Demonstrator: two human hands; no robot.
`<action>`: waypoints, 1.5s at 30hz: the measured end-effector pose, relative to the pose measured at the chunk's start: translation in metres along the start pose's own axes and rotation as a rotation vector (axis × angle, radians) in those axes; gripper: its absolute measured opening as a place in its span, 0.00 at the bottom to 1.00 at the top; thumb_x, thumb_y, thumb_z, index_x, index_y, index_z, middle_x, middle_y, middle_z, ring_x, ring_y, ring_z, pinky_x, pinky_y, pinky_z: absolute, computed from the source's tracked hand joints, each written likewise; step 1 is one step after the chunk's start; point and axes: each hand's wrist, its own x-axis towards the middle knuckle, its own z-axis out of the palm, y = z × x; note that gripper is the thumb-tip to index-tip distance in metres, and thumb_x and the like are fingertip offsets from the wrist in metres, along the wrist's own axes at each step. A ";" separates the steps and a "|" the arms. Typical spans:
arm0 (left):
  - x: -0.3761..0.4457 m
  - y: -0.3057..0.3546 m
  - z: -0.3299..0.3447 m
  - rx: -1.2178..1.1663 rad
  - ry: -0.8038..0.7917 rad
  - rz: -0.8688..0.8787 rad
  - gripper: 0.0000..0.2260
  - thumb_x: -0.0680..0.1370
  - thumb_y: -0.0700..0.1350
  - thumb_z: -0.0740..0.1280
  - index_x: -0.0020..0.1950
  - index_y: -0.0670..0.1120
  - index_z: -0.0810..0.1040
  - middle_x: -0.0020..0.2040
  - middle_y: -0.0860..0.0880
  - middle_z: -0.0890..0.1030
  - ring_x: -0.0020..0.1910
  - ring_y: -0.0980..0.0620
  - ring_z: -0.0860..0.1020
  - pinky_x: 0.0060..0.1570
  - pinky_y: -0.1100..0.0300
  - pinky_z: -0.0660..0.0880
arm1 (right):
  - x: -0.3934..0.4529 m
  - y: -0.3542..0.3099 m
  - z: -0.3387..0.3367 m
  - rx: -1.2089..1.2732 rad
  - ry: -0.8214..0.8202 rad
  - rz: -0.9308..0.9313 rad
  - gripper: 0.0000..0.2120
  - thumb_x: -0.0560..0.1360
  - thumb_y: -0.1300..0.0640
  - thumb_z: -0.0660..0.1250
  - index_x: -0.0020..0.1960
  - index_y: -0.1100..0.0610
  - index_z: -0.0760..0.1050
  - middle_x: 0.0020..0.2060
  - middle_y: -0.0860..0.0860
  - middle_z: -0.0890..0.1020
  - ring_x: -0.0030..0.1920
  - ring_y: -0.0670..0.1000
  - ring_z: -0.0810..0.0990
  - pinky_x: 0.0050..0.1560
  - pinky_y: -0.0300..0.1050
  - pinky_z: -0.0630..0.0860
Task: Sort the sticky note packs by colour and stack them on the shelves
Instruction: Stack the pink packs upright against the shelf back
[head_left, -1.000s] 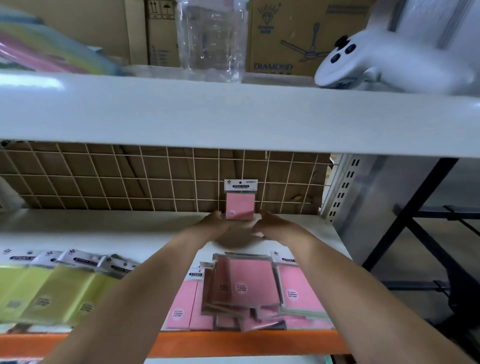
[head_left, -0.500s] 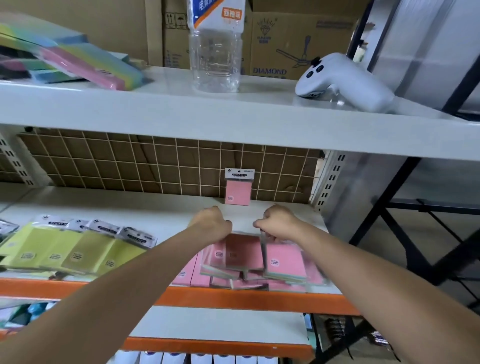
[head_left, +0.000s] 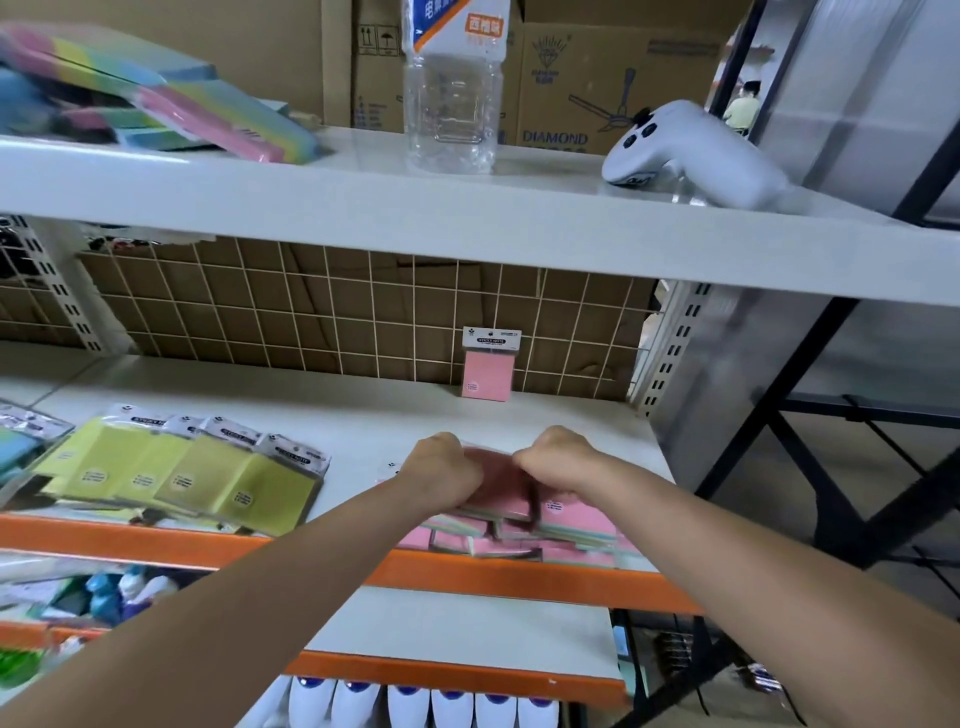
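hands are seen side by side over the pink pile at the front right of the middle shelf (head_left: 363, 421). left hand (head_left: 441, 475) is curled tight, fingers tucked under onto the top of the pink sticky note packs (head_left: 571, 525); right hand (head_left: 563, 460) is curled the same way, and a pink pack (head_left: 496, 478) is gripped between the two fists, its upper edge showing in the gap between them. exactly which fingers are pinching cannot be told, since only knuckles and backs are shown. beneath that pack, more pink ones are heaped loosely, overlapping, right at the orange front rail (head_left: 493, 577).

further back, one single pink pack (head_left: 488, 364) is stood upright against the wire grid (head_left: 311, 312), well apart from the hands. off to the left, yellow packs (head_left: 182, 473) are fanned out in an overlapping row, headers up, near the shelf's front edge.

on the top shelf (head_left: 467, 218), a clear plastic bottle (head_left: 449, 98) is stood in the middle, a white controller (head_left: 691, 150) is laid to its right, and a multicoloured stack (head_left: 156, 104) is tilted at the left. cardboard boxes (head_left: 597, 78) are lined up behind.
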 end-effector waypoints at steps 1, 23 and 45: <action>0.000 0.001 -0.001 0.001 0.000 -0.003 0.10 0.73 0.39 0.62 0.32 0.42 0.70 0.29 0.47 0.73 0.27 0.51 0.71 0.25 0.65 0.66 | 0.002 0.001 0.001 0.015 0.022 -0.014 0.09 0.72 0.55 0.64 0.37 0.57 0.68 0.34 0.54 0.74 0.33 0.54 0.74 0.31 0.39 0.68; 0.111 0.023 -0.007 -0.270 -0.048 0.108 0.10 0.77 0.51 0.66 0.54 0.47 0.76 0.50 0.46 0.80 0.50 0.47 0.77 0.46 0.59 0.74 | 0.086 -0.032 0.007 0.311 0.119 -0.144 0.12 0.76 0.59 0.63 0.58 0.58 0.78 0.52 0.54 0.83 0.43 0.50 0.76 0.34 0.39 0.68; 0.175 0.008 0.010 -0.538 -0.267 0.322 0.14 0.80 0.42 0.63 0.65 0.48 0.71 0.55 0.47 0.79 0.53 0.52 0.76 0.57 0.58 0.70 | 0.130 -0.035 0.016 0.342 -0.026 -0.177 0.22 0.75 0.70 0.58 0.67 0.58 0.64 0.56 0.57 0.75 0.53 0.51 0.72 0.59 0.50 0.74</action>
